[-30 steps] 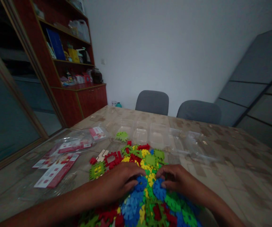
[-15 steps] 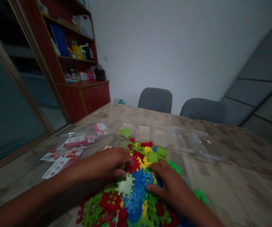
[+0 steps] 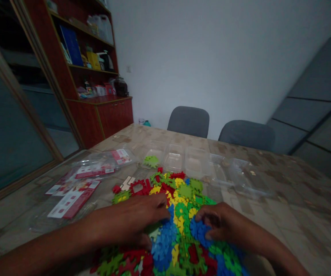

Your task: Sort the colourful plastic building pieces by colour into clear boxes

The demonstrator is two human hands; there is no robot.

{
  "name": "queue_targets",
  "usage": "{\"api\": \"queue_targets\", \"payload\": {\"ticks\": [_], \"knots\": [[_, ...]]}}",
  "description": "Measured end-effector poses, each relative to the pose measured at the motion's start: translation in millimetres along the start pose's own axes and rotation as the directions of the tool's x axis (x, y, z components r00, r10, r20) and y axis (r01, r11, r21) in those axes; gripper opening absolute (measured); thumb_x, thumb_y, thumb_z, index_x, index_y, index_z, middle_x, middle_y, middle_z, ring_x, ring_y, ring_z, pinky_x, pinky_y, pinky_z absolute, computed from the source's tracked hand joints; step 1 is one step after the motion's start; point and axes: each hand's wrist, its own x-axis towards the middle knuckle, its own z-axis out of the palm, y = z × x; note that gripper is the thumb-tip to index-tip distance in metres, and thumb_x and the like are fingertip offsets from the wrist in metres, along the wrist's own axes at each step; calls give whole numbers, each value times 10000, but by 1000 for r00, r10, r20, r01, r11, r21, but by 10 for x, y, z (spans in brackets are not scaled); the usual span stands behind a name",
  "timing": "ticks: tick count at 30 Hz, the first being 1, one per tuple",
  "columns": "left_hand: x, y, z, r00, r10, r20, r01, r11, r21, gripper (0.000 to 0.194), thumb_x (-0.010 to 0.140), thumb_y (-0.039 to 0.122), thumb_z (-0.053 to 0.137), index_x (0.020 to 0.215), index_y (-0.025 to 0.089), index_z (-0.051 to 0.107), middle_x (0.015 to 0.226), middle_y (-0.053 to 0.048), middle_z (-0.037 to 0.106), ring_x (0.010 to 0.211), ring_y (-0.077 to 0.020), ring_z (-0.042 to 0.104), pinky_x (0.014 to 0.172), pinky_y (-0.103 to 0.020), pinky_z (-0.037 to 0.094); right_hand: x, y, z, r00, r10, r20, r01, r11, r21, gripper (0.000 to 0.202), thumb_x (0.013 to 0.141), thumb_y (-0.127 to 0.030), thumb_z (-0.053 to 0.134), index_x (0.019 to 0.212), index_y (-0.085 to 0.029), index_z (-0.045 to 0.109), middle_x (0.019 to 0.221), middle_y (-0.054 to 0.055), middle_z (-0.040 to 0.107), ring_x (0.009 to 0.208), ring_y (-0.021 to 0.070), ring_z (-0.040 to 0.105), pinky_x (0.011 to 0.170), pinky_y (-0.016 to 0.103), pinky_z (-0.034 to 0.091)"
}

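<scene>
A heap of plastic gear-shaped and notched building pieces in red, yellow, green and blue covers the near middle of the table. My left hand reaches over the heap's left side, thumb and fingers apart, close to some blue gear pieces. Part of a pale green piece shows between its thumb and fingers; the rest is hidden. At the heap's right side, my right hand has thumb and forefinger closed on a blue gear piece; its other fingers are curled.
Several clear plastic containers form a row behind the heap; a green notched piece lies in the leftmost. Clear packaging with printed cards is at the left. Two grey chairs stand beyond the table.
My right hand has moved right, from the middle of the heap to blue gears at its side. My left hand has shifted down, now covering most of the pale green piece.
</scene>
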Motion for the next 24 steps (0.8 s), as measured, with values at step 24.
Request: {"api": "queue_targets", "payload": {"ticks": [24], "knots": [[41, 45, -17, 999, -33, 41, 31, 998, 54, 689, 642, 109, 870, 1250, 277, 592, 1227, -84, 648, 1059, -292, 637, 897, -377, 522, 33, 14, -16, 990, -81, -113, 82, 997, 9, 136, 886, -322, 579, 888, -187, 597, 782, -24, 545, 741, 151, 496, 651, 248, 372]]}}
